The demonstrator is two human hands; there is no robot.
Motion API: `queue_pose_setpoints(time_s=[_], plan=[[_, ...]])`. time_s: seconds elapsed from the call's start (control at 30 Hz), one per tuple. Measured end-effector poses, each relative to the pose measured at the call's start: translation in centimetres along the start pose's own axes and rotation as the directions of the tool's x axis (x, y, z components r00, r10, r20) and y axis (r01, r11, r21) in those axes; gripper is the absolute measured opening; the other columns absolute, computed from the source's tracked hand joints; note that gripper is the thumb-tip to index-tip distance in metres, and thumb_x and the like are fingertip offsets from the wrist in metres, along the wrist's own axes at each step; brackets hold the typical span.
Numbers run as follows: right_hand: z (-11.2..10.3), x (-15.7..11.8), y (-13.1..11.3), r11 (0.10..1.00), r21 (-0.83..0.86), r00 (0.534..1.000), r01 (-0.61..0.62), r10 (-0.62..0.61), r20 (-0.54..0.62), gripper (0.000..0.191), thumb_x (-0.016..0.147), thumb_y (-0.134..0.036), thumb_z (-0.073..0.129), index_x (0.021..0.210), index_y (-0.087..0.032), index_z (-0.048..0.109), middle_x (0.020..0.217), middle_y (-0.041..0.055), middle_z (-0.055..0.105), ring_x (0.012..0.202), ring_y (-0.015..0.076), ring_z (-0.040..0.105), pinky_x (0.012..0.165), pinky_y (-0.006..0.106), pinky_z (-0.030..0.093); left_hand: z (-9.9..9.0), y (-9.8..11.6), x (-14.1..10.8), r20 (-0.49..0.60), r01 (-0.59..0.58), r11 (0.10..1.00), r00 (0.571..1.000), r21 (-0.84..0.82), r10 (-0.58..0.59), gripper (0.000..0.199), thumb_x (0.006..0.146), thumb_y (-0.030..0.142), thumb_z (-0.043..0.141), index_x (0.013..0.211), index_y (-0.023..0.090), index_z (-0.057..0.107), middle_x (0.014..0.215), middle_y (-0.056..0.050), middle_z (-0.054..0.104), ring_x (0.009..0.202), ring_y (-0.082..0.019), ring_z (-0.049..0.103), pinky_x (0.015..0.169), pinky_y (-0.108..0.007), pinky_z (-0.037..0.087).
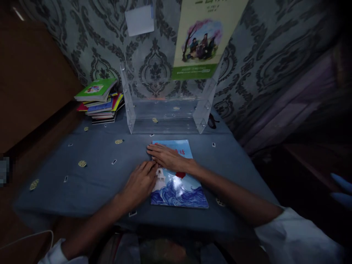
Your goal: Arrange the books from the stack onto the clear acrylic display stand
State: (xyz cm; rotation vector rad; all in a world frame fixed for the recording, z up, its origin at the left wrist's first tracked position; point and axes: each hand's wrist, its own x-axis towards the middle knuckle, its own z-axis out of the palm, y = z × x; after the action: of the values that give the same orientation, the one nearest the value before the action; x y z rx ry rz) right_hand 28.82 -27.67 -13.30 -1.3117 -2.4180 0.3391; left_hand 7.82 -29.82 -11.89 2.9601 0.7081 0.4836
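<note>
Straight down at six o'clock from the clear stand (202, 110), a glossy blue book (178, 189) with big waves on the cover lies flat and looks closed on the tablecloth (96, 185). Both hands are on it, bunched up close together. Right hand (168, 157) is laid flat across the cover around eleven o'clock, fingers stretched toward the left edge. Left hand (141, 179) sits at nine o'clock, fingers bent over that same edge; can't tell if it's pinching anything or just resting. Can't tell if the hands touch each other, either.

My read: the step in hand is steadying or pressing the book along its left side. Next move probably calls for a light touch and untangling those fingers first, since that shiny cover could slide.

Seen from the book, there's a messy book stack (103, 106) near ten o'clock and dark glasses, I think, (211, 121) around one.
</note>
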Motion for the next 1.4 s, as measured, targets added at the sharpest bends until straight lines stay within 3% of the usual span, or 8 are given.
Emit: queue_pose_setpoints(time_s=[0.3,0.57,0.73,0.97,1.2,1.4], plan=[[-0.1,1.1,0.7,0.979,-0.043,0.978,-0.198,0.194,-0.081,0.049,0.095,-0.013,0.044,0.144,-0.011,0.049,0.157,0.0171,0.041,0.148,0.0248,0.033,0.121,0.047,0.034,-0.3,-3.0,3.9,-0.026,-0.016,0.996,1.0,-0.089,0.014,0.024,0.099,0.02,0.048,0.118,0.017,0.062,0.121,-0.011,0.063,0.112,-0.024,0.062,0.097,-0.042,0.054],[-0.1,-1.3,1.5,0.94,-0.065,0.936,-0.335,0.324,-0.136,0.048,0.101,-0.021,0.039,0.145,-0.005,0.047,0.154,0.0208,0.044,0.147,0.0266,0.036,0.123,0.049,0.029,1.5,-5.5,6.3,-0.022,-0.013,0.996,1.0,-0.088,0.011,0.035,0.099,0.019,0.047,0.132,0.014,0.054,0.138,-0.014,0.058,0.127,-0.025,0.058,0.107,-0.043,0.05],[-0.5,-4.8,2.6,0.924,-0.045,0.901,-0.38,0.358,-0.245,0.049,0.102,-0.03,0.036,0.146,-0.012,0.049,0.154,0.0165,0.046,0.146,0.0267,0.038,0.121,0.051,0.032,2.1,-5.8,7.2,0.027,0.029,0.998,0.999,-0.057,-0.027,0.038,0.099,0.024,0.046,0.135,0.015,0.054,0.144,-0.016,0.055,0.134,-0.028,0.053,0.11,-0.046,0.047],[-1.1,-9.0,4.0,0.869,0.003,0.833,-0.494,0.475,-0.285,0.053,0.103,-0.036,0.03,0.148,-0.01,0.045,0.157,0.0184,0.041,0.148,0.0276,0.035,0.121,0.054,0.031,2.5,-6.1,7.5,0.035,0.011,0.999,0.999,-0.038,-0.009,0.041,0.102,0.029,0.041,0.137,0.014,0.054,0.149,-0.015,0.052,0.138,-0.027,0.049,0.114,-0.045,0.043],[-1.1,-9.4,4.1,0.862,0.038,0.816,-0.505,0.491,-0.306,0.053,0.103,-0.036,0.03,0.147,-0.011,0.047,0.156,0.0173,0.043,0.146,0.0261,0.037,0.122,0.051,0.03,2.9,-5.9,8.9,0.137,-0.044,0.998,0.989,-0.036,0.048,0.051,0.105,0.041,0.036,0.148,0.015,0.042,0.158,-0.015,0.039,0.148,-0.025,0.034,0.12,-0.047,0.033],[-1.0,-9.4,4.3,0.864,0.04,0.813,-0.502,0.487,-0.319,0.051,0.103,-0.035,0.033,0.146,-0.013,0.048,0.154,0.0163,0.045,0.146,0.0254,0.039,0.121,0.051,0.031,2.7,-5.3,10.7,0.273,-0.142,0.989,0.951,-0.028,0.144,0.066,0.105,0.054,0.028,0.154,0.01,0.031,0.162,-0.017,0.027,0.153,-0.027,0.021,0.123,-0.05,0.022]])
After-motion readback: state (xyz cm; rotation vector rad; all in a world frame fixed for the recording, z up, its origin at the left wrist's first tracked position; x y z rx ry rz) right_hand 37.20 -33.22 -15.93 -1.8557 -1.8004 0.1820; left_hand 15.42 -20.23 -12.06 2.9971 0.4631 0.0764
